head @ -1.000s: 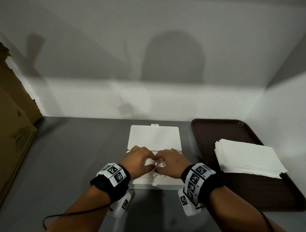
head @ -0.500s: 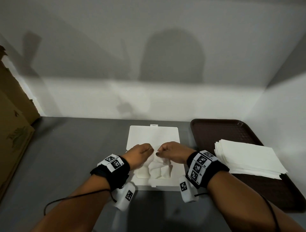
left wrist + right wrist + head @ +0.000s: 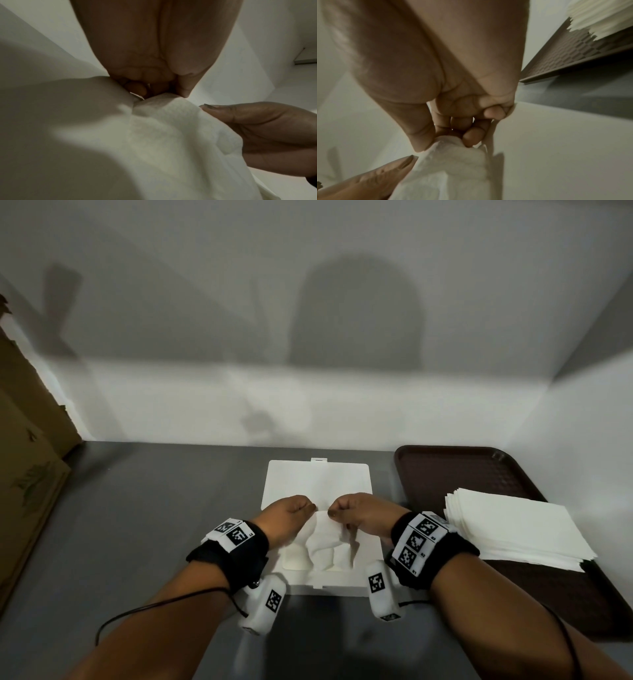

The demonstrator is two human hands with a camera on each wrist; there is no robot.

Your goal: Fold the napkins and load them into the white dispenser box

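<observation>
The white dispenser box (image 3: 366,563) lies flat on the grey table, its far half (image 3: 318,481) a plain panel. A crumpled white napkin (image 3: 325,546) rises out of the rectangular opening in the near half. My left hand (image 3: 310,506) and right hand (image 3: 334,511) meet over the box's middle, each pinching the napkin's top edge. In the left wrist view the left hand (image 3: 163,93) nips the napkin (image 3: 171,128) between thumb and fingertips. In the right wrist view the right hand (image 3: 447,139) pinches the napkin (image 3: 453,162) the same way.
A dark brown tray (image 3: 445,474) sits to the right of the box with a stack of flat white napkins (image 3: 513,525) on it. Brown cardboard (image 3: 27,474) leans along the left edge. White walls close off the back and right.
Both hands have moved from low in the box's near half up and away from me, drawing the napkin out of the opening. The box and tray have stayed put.
</observation>
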